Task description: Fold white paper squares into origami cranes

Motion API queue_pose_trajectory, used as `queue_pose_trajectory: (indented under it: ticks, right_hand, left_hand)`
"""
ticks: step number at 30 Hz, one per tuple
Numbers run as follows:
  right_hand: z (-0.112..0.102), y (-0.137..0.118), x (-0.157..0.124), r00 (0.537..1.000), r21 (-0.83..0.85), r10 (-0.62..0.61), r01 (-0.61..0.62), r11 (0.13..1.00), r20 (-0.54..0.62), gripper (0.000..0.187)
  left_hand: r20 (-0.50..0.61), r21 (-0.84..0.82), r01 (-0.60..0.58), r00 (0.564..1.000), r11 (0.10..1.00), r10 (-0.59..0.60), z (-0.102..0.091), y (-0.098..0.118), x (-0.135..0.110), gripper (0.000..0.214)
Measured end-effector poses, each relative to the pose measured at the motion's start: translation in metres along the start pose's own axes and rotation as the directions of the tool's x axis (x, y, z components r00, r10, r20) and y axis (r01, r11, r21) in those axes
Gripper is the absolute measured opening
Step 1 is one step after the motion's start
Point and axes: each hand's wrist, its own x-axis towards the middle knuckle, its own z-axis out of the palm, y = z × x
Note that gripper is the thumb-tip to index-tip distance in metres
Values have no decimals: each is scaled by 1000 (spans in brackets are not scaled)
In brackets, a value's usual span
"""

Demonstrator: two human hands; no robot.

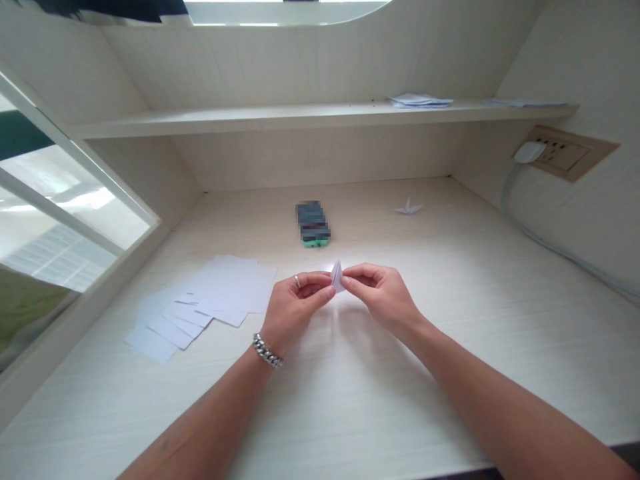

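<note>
The scene is filled by a pale wood-grained bench (500,347), with a long shelf (260,120) fixed across its back. On the bench's left side, plain white paper sheets (233,287) are spread in an overlapping fan, the smaller ones laid toward the front left. Along the right wall a grey cable (545,243) is run up to the socket plate (570,155). Near the middle of the bench, the left hand (300,307) and the right hand (385,297) are brought together from either side. On the shelf's right half, a flat stack of folded papers (421,101) is laid. A dark oblong device (313,223) with a green lower edge is placed beyond the hands, its long axis set roughly front to back; its face is blurred into blocks, so any lettering cannot be read. The left wrist is circled by a silver chain bracelet (267,351). A white plug (530,152) is fitted in the socket plate, whose small markings cannot be made out. Between the hands, just above the bench, a small folded paper piece (337,277) is pinched at both sides by closed fingers; its narrow tip is pointed upward, its long axis held nearly upright. At the back right, a small winged paper figure (409,208) is set, one thin point raised. A ring (297,281) is worn on the left hand.
</note>
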Motion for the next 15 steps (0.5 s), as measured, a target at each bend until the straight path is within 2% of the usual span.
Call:
queue_pose_trajectory:
  ticks: [6, 10, 15]
  right_hand:
    - [5, 3, -1, 997, 97, 14, -6, 995, -82, 13]
    - [8, 4, -4, 997, 92, -31, 37, 995, -73, 11]
    - [11, 4, -6, 998, 104, -40, 45, 994, -49, 14]
  left_hand:
    - [-39, 109, -2, 999, 994, 7, -1, -4, 2, 21]
    - [-31, 114, -29, 999, 993, 33, 0, -7, 2, 19]
    - [-47, 149, -113, 992, 982, 121, 2, -7, 0, 17]
